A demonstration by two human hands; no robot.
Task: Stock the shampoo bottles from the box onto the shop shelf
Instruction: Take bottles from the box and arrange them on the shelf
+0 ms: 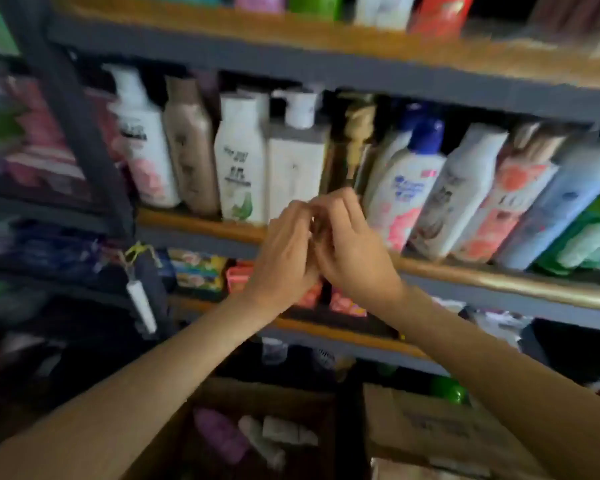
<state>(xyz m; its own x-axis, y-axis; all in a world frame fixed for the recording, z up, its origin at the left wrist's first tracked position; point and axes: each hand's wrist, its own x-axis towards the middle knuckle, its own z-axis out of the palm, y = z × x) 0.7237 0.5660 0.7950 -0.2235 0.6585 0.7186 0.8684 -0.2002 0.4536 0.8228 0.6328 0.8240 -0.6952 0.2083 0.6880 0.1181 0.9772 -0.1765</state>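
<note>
While both hands meet in front of the middle shelf (201,225), the left hand (284,251) and the right hand (352,247) have their fingers curled toward each other, touching; whether they pinch something small between them I cannot tell, the frame being blurred there. No bottle is in either hand. Shampoo bottles (239,161) stand upright in a close row on that shelf, those further right leaning left. More bottles lie on their sides in the open cardboard box (430,427) low and near, among them a purple one (219,434).

Judging by their look, these are full plastic bottles: fairly heavy for their bulk, stiff-walled, smooth and likely slick, not fragile. A hold round the waist of the body seems safest; caps and pump heads may turn or pop. Since the row is tight, a new bottle probably needs sliding in base first.
</note>
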